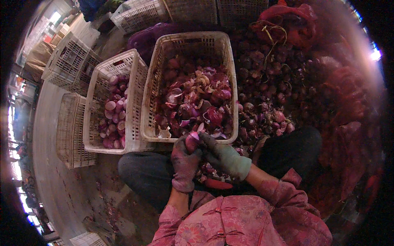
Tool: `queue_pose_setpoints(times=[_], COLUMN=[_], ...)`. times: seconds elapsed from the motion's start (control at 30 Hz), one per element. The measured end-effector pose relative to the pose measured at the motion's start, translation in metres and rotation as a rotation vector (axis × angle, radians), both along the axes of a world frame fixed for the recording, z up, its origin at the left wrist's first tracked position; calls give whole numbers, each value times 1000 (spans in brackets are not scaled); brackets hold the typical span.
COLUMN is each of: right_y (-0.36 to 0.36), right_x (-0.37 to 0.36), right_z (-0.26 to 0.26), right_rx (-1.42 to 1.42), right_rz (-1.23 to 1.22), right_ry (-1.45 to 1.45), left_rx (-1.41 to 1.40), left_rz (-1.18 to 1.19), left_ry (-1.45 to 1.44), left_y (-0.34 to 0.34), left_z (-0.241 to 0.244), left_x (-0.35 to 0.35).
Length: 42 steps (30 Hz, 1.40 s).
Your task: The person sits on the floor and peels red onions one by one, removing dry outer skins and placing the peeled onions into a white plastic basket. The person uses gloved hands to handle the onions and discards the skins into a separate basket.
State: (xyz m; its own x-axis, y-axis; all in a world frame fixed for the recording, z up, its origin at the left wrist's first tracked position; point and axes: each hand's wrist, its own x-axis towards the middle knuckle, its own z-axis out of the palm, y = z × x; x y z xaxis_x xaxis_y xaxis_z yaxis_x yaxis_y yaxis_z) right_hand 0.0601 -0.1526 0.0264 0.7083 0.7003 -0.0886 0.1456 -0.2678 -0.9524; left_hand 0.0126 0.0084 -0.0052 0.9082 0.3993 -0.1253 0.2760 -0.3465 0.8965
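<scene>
My left hand (pixel 186 163), in a dirty pinkish glove, is closed around a red onion (pixel 192 142) at the near rim of a plastic crate (pixel 235 92). My right hand (pixel 220 153), in a greenish glove with dark fingers, has its fingertips at the onion's upper side, where a pale, partly loose piece of skin shows. Whether it also holds a blade cannot be seen. Onion skins (pixel 187 101) and onion pieces fill much of that crate. Peeled red onions (pixel 115 117) lie in a narrower white crate (pixel 89 120) to its left.
Unpeeled red onions (pixel 267 83) are heaped on the right, beside red mesh sacks (pixel 292 21). More plastic crates (pixel 69 58) stand at the left and along the back. A purple mesh sack (pixel 144 38) lies behind the crates. A red object (pixel 218 184) rests between my legs, near loose skins.
</scene>
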Motion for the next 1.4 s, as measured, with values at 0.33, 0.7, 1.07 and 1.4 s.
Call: queue_pose_setpoints(times=[0.33,0.7,1.07,1.4], right_y=[-17,-7,-23,-33], right_x=[7,-1,18,18], right_z=[-42,-10,11,-25], right_rx=[153,165,-290,-4], right_rz=[-177,10,157,-52], right_ry=[540,179,-6,386], left_rx=[39,45,247,-30], left_rz=[-12,-50,-138,-72], left_ry=[-128,-92,-177,-185], left_y=[-5,-4,-5,-15], left_z=[6,-3,-1,17], left_x=[0,-5,-3,-4])
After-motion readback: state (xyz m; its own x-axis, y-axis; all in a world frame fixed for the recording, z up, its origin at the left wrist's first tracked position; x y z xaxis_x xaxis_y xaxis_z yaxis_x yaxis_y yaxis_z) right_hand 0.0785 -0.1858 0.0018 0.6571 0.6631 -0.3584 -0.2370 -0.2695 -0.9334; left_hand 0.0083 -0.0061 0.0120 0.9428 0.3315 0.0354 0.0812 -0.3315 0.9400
